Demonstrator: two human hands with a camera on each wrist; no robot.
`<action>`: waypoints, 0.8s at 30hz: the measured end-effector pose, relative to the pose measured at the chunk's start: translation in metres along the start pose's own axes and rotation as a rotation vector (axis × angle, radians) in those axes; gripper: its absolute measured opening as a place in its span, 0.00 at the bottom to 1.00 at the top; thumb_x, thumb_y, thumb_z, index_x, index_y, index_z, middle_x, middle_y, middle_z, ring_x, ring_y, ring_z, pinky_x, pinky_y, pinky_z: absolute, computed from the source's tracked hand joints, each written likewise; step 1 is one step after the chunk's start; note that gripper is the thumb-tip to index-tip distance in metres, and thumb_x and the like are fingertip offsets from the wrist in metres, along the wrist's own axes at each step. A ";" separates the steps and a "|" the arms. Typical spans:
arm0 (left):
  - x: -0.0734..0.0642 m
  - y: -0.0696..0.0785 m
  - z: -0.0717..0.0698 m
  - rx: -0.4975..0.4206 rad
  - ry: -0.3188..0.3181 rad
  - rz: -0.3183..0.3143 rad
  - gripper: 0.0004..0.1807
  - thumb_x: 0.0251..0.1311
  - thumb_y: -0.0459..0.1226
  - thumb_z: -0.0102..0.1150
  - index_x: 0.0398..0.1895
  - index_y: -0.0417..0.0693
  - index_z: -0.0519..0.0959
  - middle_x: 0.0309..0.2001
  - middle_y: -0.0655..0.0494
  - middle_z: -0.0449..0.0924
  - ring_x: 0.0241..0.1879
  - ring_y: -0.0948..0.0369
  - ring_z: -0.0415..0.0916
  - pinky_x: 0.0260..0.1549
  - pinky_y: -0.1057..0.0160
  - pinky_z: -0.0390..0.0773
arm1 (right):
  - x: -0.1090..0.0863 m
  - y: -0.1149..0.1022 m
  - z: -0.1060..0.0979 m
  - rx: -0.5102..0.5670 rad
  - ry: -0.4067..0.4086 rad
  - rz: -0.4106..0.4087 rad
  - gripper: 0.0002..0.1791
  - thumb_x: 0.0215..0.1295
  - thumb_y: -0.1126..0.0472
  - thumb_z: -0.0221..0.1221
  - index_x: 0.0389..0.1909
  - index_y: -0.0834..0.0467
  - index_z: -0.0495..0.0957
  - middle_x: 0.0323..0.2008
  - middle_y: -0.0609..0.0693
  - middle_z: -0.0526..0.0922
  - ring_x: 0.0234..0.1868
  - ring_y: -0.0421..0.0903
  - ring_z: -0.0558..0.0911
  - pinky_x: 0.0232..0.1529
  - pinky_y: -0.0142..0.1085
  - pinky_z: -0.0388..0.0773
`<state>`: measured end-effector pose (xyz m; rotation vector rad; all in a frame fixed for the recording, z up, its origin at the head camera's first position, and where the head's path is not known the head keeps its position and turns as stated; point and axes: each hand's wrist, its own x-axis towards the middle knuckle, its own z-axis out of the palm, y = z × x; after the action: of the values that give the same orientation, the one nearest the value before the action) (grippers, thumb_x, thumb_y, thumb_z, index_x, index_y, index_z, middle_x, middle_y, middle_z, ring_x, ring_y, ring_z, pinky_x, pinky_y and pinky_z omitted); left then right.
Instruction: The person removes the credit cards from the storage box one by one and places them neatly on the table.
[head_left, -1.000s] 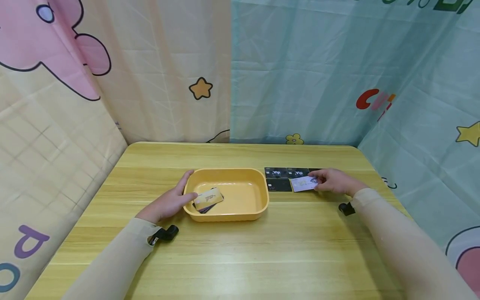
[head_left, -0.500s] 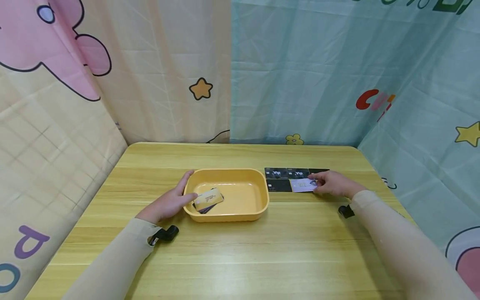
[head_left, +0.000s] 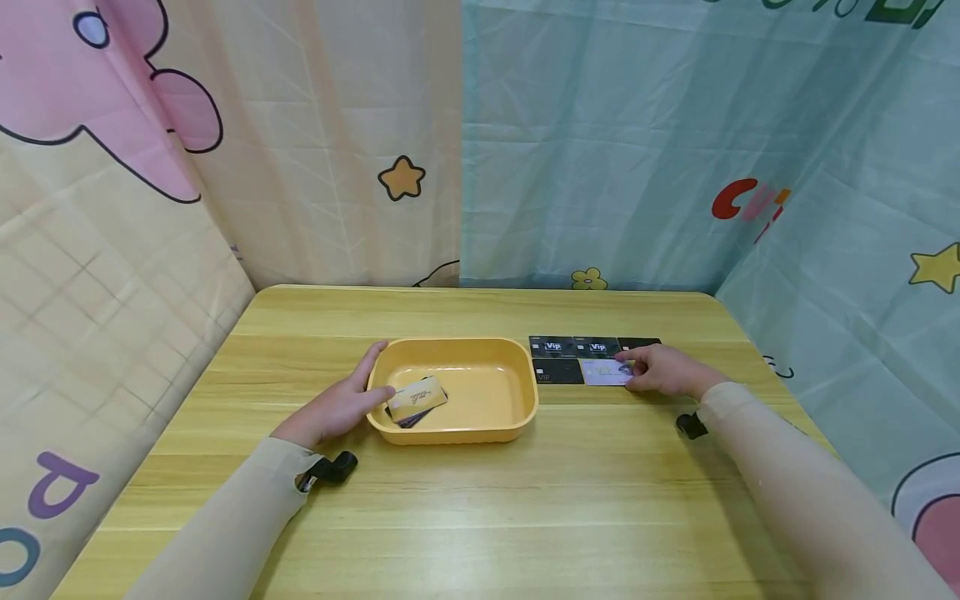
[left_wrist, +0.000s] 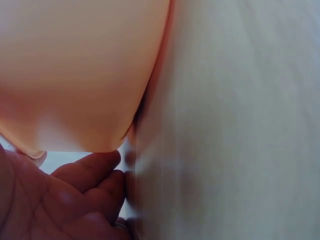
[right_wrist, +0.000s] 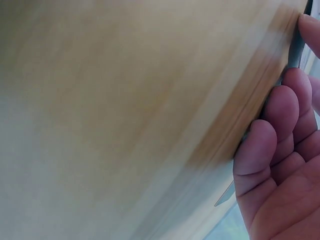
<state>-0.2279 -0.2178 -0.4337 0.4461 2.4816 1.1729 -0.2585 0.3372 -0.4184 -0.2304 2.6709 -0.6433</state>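
My left hand (head_left: 341,406) grips the left side of a yellow plastic tray (head_left: 465,435), thumb over the rim and the other fingers outside. In the left wrist view, those fingers (left_wrist: 102,167) lie against the tray's outer wall. Inside the tray, a gold card (head_left: 417,398) tops a small stack of cards. Further right, my right hand (head_left: 670,370) holds the right end of a pale lavender card (head_left: 600,372) between thumb and forefinger. That card lies flat beside a black VIP card (head_left: 558,372). The right wrist view shows the curled fingers (right_wrist: 255,150) low against the tabletop.
Behind the lavender card runs a row of black cards (head_left: 551,347), the rightmost partly covered by my right hand. The wooden table (head_left: 480,517) ends at a back edge against printed curtains (head_left: 585,150). Black wrist cameras (head_left: 335,467) sit at both cuffs.
The lavender card has gone from slightly tilted to flat and squared with the black cards. My right hand has shifted slightly down with it; the left hand and tray stay put.
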 end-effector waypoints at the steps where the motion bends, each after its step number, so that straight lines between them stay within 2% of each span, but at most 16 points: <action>1: 0.000 0.000 0.000 -0.001 0.000 0.001 0.46 0.79 0.53 0.47 0.87 0.67 0.31 0.86 0.41 0.38 0.83 0.34 0.43 0.77 0.27 0.47 | 0.000 0.000 0.000 -0.004 -0.002 -0.008 0.36 0.68 0.57 0.69 0.74 0.63 0.71 0.31 0.51 0.75 0.32 0.47 0.74 0.33 0.37 0.67; 7: -0.001 0.000 0.000 -0.004 -0.001 0.003 0.46 0.79 0.53 0.47 0.87 0.67 0.31 0.86 0.41 0.39 0.83 0.34 0.43 0.77 0.27 0.47 | -0.001 -0.002 0.001 0.001 -0.006 -0.011 0.35 0.68 0.58 0.69 0.74 0.62 0.72 0.30 0.50 0.75 0.29 0.46 0.73 0.30 0.36 0.67; 14: -0.001 0.000 0.000 -0.005 -0.002 0.005 0.46 0.79 0.53 0.47 0.87 0.67 0.31 0.86 0.41 0.38 0.83 0.34 0.43 0.76 0.27 0.47 | -0.002 -0.002 0.001 0.000 -0.010 -0.002 0.30 0.69 0.57 0.68 0.70 0.59 0.77 0.28 0.48 0.76 0.26 0.45 0.72 0.28 0.36 0.67; 24: -0.001 0.001 0.000 -0.008 -0.005 0.009 0.46 0.80 0.53 0.47 0.87 0.66 0.30 0.87 0.41 0.38 0.83 0.34 0.42 0.76 0.26 0.47 | -0.001 -0.001 0.002 -0.024 0.002 -0.007 0.29 0.71 0.57 0.67 0.71 0.59 0.77 0.33 0.50 0.77 0.29 0.46 0.73 0.30 0.37 0.68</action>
<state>-0.2268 -0.2175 -0.4333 0.4583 2.4719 1.1840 -0.2564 0.3353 -0.4193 -0.2457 2.6822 -0.6137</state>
